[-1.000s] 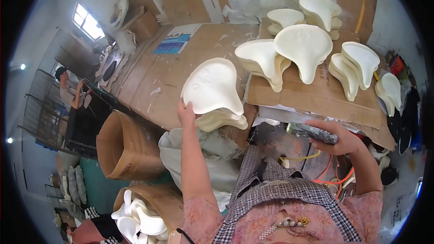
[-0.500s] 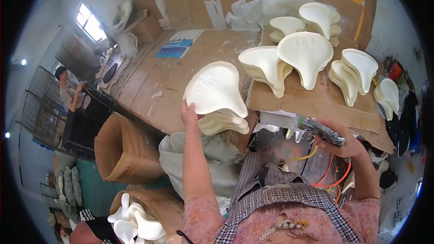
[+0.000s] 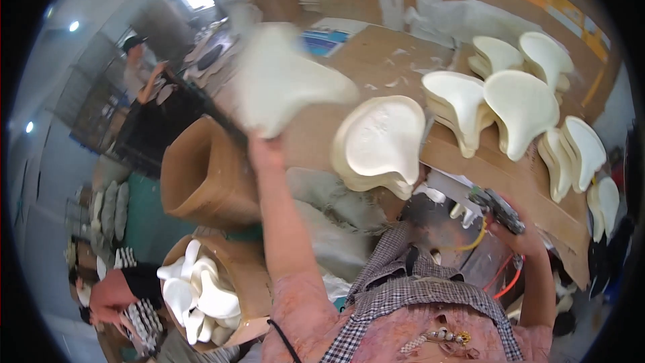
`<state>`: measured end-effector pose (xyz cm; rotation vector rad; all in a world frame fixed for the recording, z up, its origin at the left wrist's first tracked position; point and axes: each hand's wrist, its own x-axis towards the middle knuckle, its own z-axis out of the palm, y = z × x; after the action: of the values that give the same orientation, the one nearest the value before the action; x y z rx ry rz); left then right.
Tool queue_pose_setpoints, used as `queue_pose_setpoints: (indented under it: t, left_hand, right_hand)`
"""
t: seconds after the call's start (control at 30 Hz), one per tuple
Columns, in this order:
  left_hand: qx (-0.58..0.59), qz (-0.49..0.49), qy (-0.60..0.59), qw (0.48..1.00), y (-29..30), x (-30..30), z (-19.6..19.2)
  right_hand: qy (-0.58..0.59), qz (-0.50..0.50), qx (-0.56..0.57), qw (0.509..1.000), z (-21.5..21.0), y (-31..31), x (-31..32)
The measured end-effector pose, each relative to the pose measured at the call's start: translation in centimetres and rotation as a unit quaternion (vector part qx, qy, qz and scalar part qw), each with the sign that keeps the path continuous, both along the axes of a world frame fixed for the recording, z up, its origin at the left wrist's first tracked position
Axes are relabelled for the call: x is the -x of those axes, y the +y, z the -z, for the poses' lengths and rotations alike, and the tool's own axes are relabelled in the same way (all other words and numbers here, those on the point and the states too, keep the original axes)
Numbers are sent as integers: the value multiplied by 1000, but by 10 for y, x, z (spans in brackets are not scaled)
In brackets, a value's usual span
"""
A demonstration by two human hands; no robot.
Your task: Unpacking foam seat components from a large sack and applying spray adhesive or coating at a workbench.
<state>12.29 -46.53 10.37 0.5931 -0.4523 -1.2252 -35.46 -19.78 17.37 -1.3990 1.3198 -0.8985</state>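
Note:
My left hand [image 3: 267, 152] is raised to the left, its fingers closed on the edge of a cream bicycle saddle pad [image 3: 279, 84]. That pad is blurred by motion. At the lower right, my right hand [image 3: 519, 234] grips a grimy, dark spray gun [image 3: 498, 210] with hoses hanging near it. Between the hands, a short stack of similar saddle pads [image 3: 381, 136] sits at the table's near edge. More stacked pads [image 3: 521, 111] stand on cardboard to the right.
Cardboard covers the worktable [image 3: 390, 60]. An upright carton [image 3: 215, 181] stands left of my arm, and below it a second carton [image 3: 250, 275] holds several white saddle pads. A co-worker [image 3: 141, 74] stands at the far left; another person [image 3: 111, 302] bends at lower left.
My left hand has lifted the top saddle pad off the near stack and swung it up and left. My view has turned left. The spray gun stays in my right hand.

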Motion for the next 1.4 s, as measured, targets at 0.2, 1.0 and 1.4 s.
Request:
queue_pose_setpoints:
  t: [0.2,1.0,1.4]
  left_hand:
    - [-172,27,-493,852,5,45,76]
    - [-115,-324,-67,937,0,-7,-10]
    - [-366,26,-435,822,-57,91,52]
  right_hand:
    - [-51,-50,16,997,-13,-18,-14]
    - [-80,-21,30,996,2,-76,43]
    - [-37,-38,35,998,18,-117,3]
